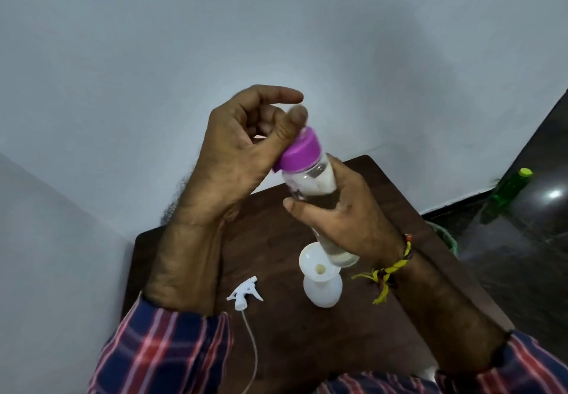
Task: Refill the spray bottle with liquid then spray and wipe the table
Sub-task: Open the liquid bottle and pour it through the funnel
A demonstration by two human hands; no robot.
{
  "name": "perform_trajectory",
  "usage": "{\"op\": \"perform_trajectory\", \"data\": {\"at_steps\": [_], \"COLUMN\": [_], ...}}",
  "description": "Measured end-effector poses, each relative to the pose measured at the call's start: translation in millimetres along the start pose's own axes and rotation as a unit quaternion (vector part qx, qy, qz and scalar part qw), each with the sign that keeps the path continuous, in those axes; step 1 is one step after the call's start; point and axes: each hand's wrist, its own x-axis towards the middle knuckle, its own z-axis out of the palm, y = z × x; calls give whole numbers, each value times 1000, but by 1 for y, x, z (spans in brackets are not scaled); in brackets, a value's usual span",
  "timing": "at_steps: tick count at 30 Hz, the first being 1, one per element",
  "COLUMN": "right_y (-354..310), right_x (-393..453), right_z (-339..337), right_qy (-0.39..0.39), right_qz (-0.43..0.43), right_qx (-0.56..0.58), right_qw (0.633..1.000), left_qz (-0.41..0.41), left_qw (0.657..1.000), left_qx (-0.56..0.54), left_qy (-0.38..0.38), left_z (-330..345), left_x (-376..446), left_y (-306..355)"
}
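While the right hand grips the clear bottle above the desk, the left hand pinches its purple cap.
One spray bottle with one funnel stands mid-desk; one trigger head lies near the left edge.

Dim, flat indoor light, bluish cast on wall. Bright glare spot on glossy floor at right. Soft shadows under hands on table. Motion blur on left hand fingertips. Wide-angle bending at edges, slight softness overall.
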Motion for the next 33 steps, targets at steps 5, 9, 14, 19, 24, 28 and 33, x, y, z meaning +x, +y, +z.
{"op": "perform_trajectory", "data": {"at_steps": [5, 9, 14, 19, 24, 28, 33], "right_y": [2, 0, -12, -16, -17, -15, -18], "right_x": [0, -2, -2, -2, -6, -6, -6], "right_z": [-8, -5, -8, -5, -6, -1, -2], "right_qy": [16, 3, -1, 0, 5, 28, 35], "right_qz": [6, 8, -3, 7, 14, 14, 18], "right_qx": [26, 25, 3, 10, 1, 2, 36], "right_qw": [1000, 1000, 1000, 1000, 1000, 1000, 999], "left_qz": [-17, 18, -12, -2, -37, -32, -32], "left_qw": [984, 994, 979, 993, 974, 997, 998], "left_qx": [-65, 25, -101, -71, -166, -65, 53], "left_qy": [-168, -106, -176, -96, -150, -19, 12], "left_z": [-15, -7, -15, -4, -5, 11, 21], "left_x": [-6, -1, -3, -2, -8, -9, -8], "left_y": [-6, -8, -11, -14, -19, -10, -4]}}
